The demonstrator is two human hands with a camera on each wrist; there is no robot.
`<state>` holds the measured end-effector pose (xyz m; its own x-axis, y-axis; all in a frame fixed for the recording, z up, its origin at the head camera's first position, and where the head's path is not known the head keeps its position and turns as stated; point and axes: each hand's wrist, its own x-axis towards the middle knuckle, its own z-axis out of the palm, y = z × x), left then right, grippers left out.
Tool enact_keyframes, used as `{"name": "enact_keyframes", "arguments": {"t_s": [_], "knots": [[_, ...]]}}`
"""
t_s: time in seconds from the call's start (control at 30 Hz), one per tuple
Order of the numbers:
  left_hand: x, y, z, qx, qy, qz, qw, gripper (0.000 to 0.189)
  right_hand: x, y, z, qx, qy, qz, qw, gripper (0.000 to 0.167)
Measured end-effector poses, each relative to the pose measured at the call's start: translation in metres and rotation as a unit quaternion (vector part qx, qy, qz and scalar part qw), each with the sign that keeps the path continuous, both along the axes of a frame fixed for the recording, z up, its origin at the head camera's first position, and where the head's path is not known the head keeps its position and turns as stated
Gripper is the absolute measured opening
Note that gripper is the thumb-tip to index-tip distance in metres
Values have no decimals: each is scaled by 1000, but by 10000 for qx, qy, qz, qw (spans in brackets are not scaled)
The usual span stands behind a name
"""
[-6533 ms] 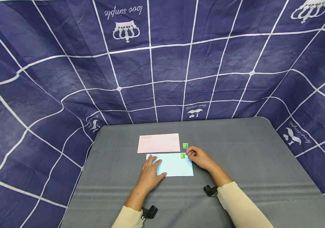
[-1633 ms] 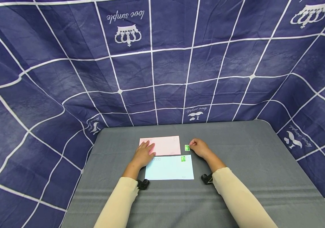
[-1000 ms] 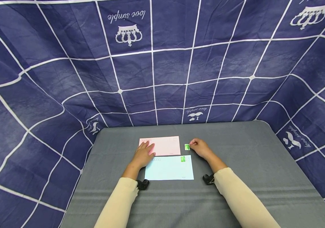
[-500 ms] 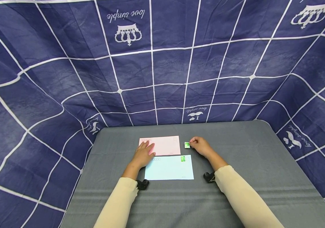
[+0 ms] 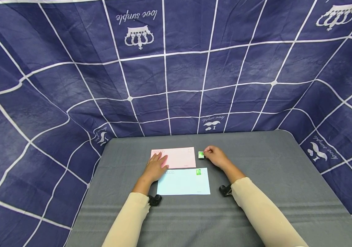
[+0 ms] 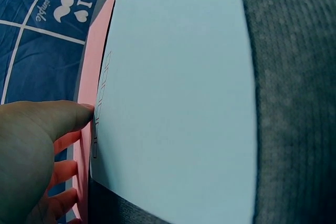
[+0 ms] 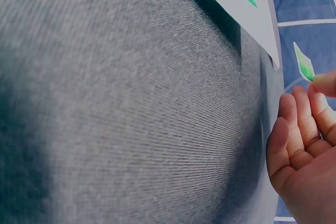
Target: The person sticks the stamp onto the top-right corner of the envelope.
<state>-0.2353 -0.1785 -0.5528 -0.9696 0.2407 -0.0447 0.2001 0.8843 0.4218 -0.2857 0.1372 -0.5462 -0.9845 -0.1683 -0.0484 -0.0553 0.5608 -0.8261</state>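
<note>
shifted leftward since half a second ago, a green stamp (image 5: pixel 201 155) is pinched by one side in the right hand (image 5: pixel 216 156), likely to leave its face uncovered, just beside the right edge of the pink envelope (image 5: pixel 180 157). the left hand (image 5: pixel 155 168) spreads over that envelope's left end, seemingly steadying it; a stamped blue envelope (image 5: pixel 183 183) lies toward the worktop's (image 5: pixel 274 171) near edge, with room for moving toward the right edge.

Blue envelope (image 5: pixel 183 184) in all three views: head camera above, facing forward and down; wrist cameras (image 5: pixel 155 200) closer, at either side
</note>
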Motion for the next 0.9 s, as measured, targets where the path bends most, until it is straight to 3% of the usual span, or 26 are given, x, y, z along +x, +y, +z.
{"name": "enact_keyframes", "arguments": {"t_s": [0.47, 0.9], "knots": [[0, 0, -1, -43, -12, -3, 10000, 56, -7, -9, 6, -322, -40, 228, 9992, 11], [-2, 0, -3, 59, -80, 54, 9999, 56, -12, -18, 7, -234, -40, 328, 9992, 12]]}}
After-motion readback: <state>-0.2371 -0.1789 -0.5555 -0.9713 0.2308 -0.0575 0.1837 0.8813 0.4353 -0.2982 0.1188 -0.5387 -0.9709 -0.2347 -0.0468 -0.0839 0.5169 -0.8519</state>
